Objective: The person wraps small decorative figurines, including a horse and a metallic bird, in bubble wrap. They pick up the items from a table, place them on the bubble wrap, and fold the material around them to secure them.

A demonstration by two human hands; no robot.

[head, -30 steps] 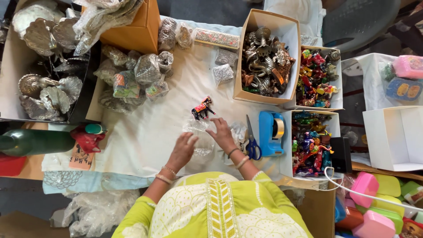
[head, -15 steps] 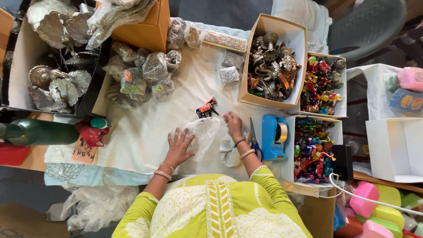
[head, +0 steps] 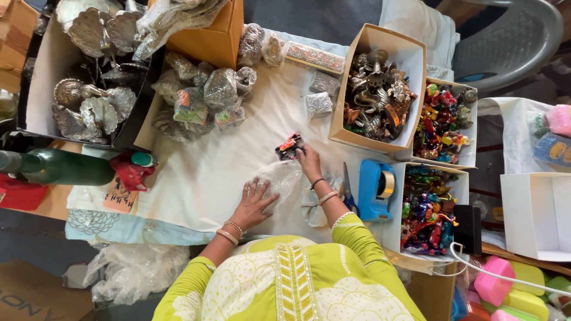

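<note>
Right hand [head: 309,160] is out over the white cloth [head: 202,172] on the bench, fingers closed around the small painted horse figurine [head: 289,146]. Figurine sits mid-cloth, just left of the tall box of metal figurines [head: 376,95], partly hidden by the fingers.

Left hand [head: 254,202] lies flat, fingers spread open, pressing down the near edge of a bubble wrap sheet [head: 279,177]. It holds nothing, just pins the sheet. The sheet lies between the two hands, its far corner close to the figurine; can't tell if they touch.

Around them:
- Scissors [head: 349,193] with blue handles just right of the right wrist, touching or nearly touching the blue tape dispenser [head: 376,189].
- Two open boxes of colourful small figurines [head: 443,116] [head: 425,205] to the right, one behind the dispenser, one beside it.
- Cluster of wrapped bundles [head: 205,98] at the far left of the cloth, beside an orange carton [head: 217,38].
- Silver peacock-shaped pieces [head: 89,101] in a dark tray at far left.
- Green bottle [head: 56,167] lying on its side at the left edge, red cloth scrap [head: 132,173] by its cap.
- Crumpled clear plastic [head: 134,273] low on the left, near the person's left elbow.
- Empty-looking white box [head: 535,214] far right, well apart from the hands.
</note>
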